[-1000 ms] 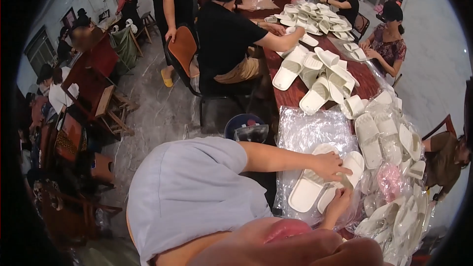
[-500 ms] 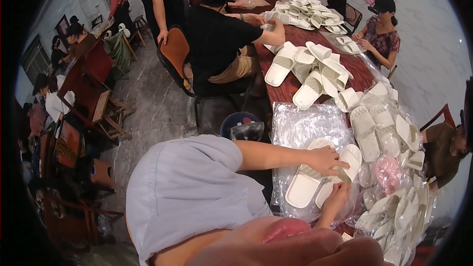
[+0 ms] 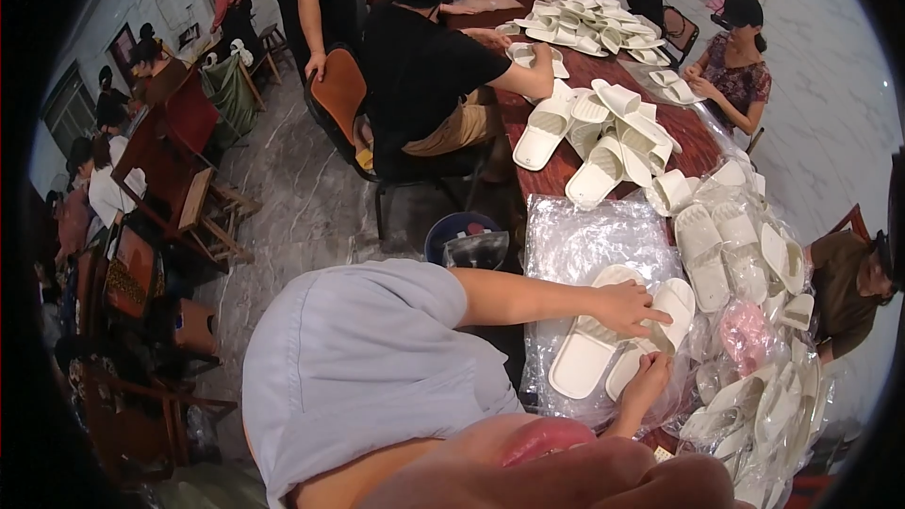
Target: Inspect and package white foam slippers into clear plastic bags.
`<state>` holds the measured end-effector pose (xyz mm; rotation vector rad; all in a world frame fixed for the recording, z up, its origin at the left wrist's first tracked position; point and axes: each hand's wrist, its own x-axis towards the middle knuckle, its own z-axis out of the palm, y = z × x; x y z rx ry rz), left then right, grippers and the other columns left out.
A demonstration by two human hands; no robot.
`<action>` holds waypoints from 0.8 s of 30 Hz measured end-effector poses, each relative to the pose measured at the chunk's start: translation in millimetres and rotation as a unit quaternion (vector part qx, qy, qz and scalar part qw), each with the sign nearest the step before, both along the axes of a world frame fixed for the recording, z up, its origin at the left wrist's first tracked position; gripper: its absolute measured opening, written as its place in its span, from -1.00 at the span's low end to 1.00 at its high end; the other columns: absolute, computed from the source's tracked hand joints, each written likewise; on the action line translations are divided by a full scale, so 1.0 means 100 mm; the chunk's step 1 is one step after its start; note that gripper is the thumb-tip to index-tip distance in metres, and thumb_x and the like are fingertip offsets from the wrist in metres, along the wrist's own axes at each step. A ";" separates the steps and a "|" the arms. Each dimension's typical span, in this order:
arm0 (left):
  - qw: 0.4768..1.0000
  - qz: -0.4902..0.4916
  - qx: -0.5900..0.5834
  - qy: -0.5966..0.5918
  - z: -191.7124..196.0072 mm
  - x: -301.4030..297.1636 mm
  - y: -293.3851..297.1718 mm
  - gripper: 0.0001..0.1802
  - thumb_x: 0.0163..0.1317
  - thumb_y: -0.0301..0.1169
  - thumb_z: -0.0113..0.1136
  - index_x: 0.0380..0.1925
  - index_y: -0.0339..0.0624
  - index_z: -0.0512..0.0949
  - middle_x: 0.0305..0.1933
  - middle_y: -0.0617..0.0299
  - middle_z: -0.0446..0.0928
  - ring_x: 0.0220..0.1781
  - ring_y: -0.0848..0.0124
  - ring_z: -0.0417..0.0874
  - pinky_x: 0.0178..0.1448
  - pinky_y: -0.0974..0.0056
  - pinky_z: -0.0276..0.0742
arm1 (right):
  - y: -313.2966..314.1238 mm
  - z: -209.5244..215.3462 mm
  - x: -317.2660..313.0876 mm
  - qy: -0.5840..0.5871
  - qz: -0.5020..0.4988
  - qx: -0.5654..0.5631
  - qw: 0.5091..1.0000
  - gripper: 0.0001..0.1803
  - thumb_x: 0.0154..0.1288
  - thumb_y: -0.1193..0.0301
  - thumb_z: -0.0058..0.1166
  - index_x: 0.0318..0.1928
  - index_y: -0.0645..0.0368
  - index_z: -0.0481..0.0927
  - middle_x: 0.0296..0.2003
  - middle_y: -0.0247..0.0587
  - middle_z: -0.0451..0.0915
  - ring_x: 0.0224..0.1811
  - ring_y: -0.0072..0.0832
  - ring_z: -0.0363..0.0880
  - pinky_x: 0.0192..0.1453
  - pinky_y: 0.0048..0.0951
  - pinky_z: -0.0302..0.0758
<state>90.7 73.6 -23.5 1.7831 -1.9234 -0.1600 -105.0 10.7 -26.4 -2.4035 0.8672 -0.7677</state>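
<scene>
A pair of white slippers lies side by side on a stack of clear plastic bags [image 3: 603, 226]. My left hand [image 3: 626, 309] reaches over the left slipper [image 3: 580, 365], its fingers stretched out toward the strap of the right slipper [image 3: 675, 300]. From the near side, my right hand [image 3: 647, 379] meets the right slipper at its strap. Its fingers are curled and pressed together there, closed on the slipper's edge. The fingertips of both hands are close together, and part of the strap is hidden by them.
Bagged slippers [image 3: 721, 254] and a pink bundle in plastic [image 3: 745, 335] crowd the right side. Loose slippers [image 3: 599, 146] are heaped farther up the red table [image 3: 528, 187]. A blue bucket [image 3: 443, 240] stands on the floor. Several people sit around the table.
The right hand's fingers have shifted slightly at the strap, while the left hand stays over the slippers. Across the table, a seated person in black now has a slipper at their hands.
</scene>
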 end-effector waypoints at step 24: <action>0.999 -0.011 -0.022 0.026 0.17 0.05 0.08 -0.43 0.36 -0.06 -0.01 0.37 0.19 0.31 -0.07 -0.24 0.56 0.00 -0.16 0.55 0.14 -0.14 0.39 | 0.76 0.47 -0.07 0.084 0.191 0.165 0.964 -0.91 0.09 0.55 0.16 -0.34 0.22 0.58 -0.31 -0.07 0.46 -0.14 -0.14 0.45 0.02 -0.20 0.40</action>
